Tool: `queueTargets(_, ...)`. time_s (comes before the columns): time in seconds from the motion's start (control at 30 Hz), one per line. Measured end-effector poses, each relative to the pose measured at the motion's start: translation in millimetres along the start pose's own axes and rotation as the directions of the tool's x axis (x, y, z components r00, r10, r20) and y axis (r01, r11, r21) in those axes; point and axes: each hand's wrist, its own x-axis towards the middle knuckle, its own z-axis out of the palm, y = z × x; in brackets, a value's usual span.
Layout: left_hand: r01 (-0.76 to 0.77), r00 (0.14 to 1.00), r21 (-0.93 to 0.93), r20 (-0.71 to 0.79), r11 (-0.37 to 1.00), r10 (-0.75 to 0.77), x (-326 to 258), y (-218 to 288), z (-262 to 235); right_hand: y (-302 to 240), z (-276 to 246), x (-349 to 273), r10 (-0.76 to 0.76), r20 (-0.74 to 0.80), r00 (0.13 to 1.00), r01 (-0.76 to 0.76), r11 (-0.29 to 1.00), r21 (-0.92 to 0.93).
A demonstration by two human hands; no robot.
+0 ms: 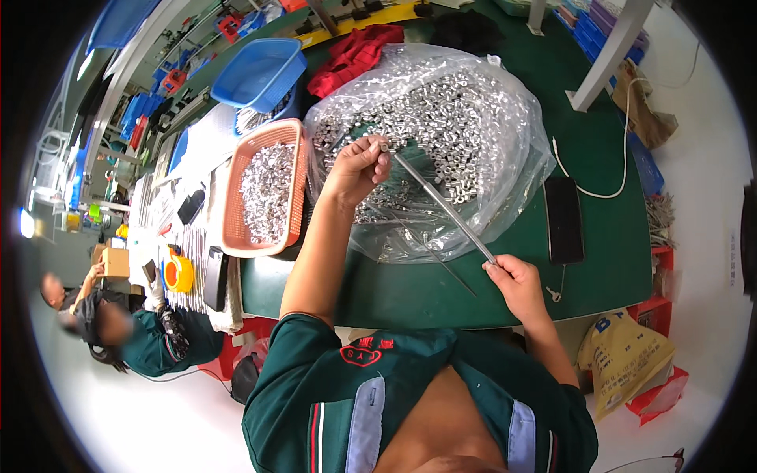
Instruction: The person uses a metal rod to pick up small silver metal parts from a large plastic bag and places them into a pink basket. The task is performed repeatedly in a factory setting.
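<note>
My right hand (516,288) is closed on the lower end of a long, straight metal rod (443,202). The rod slants up and to the left. At its upper end my left hand (359,172) pinches a small silver metal fitting (385,147); whether the fitting sits on the rod tip or only touches it, I cannot tell. Both hands are over a large clear plastic bag (524,126), spread out and holding many loose silver fittings (465,102). A thin dark rod (451,271) lies across the bag's near edge onto the green table (378,296).
To the left stands a pink basket (226,213) of small shiny parts, with a blue basket (260,75) behind it. A black phone (563,221), white cable (605,195) and key (554,295) lie at right. Red cloth (355,59) lies beyond. Co-workers (169,343) are at left.
</note>
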Motion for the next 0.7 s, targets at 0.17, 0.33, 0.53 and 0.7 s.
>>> queueTargets(0.17,0.067,0.998,0.103,-0.022,0.992,-0.066,-15.1,3.1,3.9,-1.5,-0.9,1.8,-0.002,0.046,0.999,0.002,1.0,-0.017)
queueTargets(0.33,0.138,0.987,0.41,-0.132,0.902,-0.091,-27.8,19.4,14.6,1.1,-1.0,0.3,-0.052,0.045,0.998,0.056,0.996,-0.076)
queueTargets(0.53,0.239,0.969,0.594,-0.099,0.768,-0.225,-34.5,16.2,51.9,-1.4,12.9,-1.7,-0.132,0.007,0.991,0.132,0.983,-0.132)
queueTargets(0.7,0.127,0.989,0.513,-0.006,0.849,-0.145,-30.6,-4.0,39.9,-2.1,10.3,-4.1,-0.059,-0.008,0.998,0.059,0.998,-0.026)
